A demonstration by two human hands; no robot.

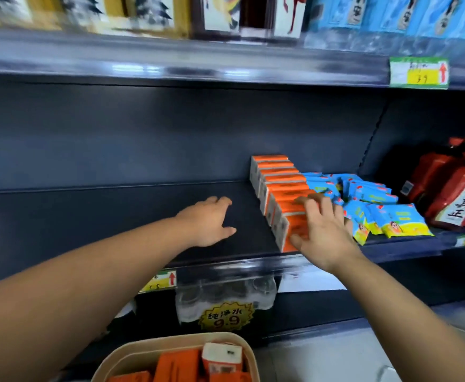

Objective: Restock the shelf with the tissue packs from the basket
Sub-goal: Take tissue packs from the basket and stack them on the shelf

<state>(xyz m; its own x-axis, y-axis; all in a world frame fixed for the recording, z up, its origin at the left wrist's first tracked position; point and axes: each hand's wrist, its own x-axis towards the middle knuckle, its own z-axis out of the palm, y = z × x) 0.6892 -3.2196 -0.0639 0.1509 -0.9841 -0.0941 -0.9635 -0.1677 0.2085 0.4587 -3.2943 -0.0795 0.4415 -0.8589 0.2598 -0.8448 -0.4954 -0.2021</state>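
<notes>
Figure. A row of orange tissue packs [278, 183] is being shown on the dark shelf [115, 216], running from the front edge back towards the rear panel. The right hand [325, 230] is being laid on the front packs of this row, its fingers [311, 201] being spread flat across their tops and the thumb being set against the orange face of the frontmost pack. The left hand [209, 221] is being held over the shelf board to the left of the row, apart from the packs; its fingers [221, 201] are being kept loosely extended and close together, thumb spread away, and nothing is being held. More loose packs [176, 365] are lying in the beige basket [176, 343] at the lower edge of the view. Blue packets [377, 205] are being heaped just beside the row on its right, with red boxes [457, 194] further right. On the level beneath, a wrapped pack of water bottles [225, 296] is being marked by a yellow price sign [225, 317]
</notes>
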